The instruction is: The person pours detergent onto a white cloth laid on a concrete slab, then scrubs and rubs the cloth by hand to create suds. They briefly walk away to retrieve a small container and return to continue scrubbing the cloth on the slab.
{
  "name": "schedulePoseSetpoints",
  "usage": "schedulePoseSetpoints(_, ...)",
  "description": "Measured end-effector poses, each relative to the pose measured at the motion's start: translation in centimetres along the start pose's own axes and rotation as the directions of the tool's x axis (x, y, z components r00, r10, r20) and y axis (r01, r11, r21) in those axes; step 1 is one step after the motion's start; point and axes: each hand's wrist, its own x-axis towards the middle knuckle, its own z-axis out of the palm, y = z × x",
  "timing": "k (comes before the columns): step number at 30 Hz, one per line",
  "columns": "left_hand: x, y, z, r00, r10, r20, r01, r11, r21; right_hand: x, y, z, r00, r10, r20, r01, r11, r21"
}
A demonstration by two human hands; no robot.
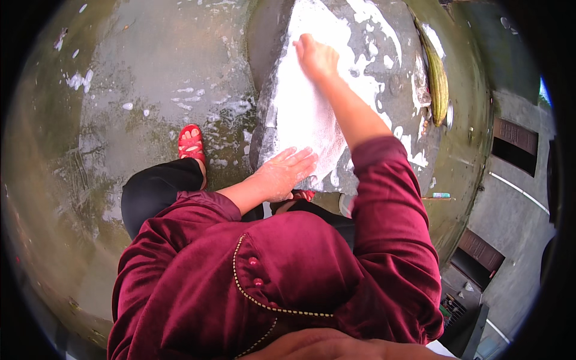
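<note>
A pale cloth [292, 103], thick with white suds, lies spread over a grey stone slab [393, 85]. My left hand [288, 171] rests flat at the cloth's near end, palm down, fingers extended. Farther up the cloth, my right hand [317, 58] is curled into a fist against the foam. Whether anything is inside that fist is hidden. Some pink shows through the lather on the cloth's right side. White foam has spread over the slab to the right of the cloth.
A long ridged green gourd [435, 76] lies along the slab's right side, beside a round metal rim [450, 114]. A brush [438, 196] with teal bristles is lower right. Suds dot the wet concrete floor [148, 58]. My red sandal [191, 141] stands left of the slab.
</note>
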Motion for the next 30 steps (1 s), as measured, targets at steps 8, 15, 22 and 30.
schedulePoseSetpoints(8,0.3,-0.7,0.4,1.000,-0.014,-0.018,0.015,0.999,0.036,-1.6,9.2,-1.2,0.992,-0.010,0.122,0.010,1.000,0.005)
schedulePoseSetpoints(15,0.5,-0.5,-0.1,1.000,-0.029,0.011,0.029,1.000,0.002,-15.3,7.8,-2.2,0.996,-0.086,-0.006,0.082,0.924,0.374)
schedulePoseSetpoints(22,0.2,-0.1,-0.2,0.998,-0.055,0.019,0.055,0.998,-0.021,-9.8,1.1,0.9,0.977,-0.158,0.145,0.157,0.987,0.016)
schedulePoseSetpoints(30,0.7,-0.4,-0.2,1.000,-0.028,-0.010,0.028,0.999,0.023,-1.3,4.4,2.4,0.971,-0.115,-0.208,0.140,0.983,0.114)
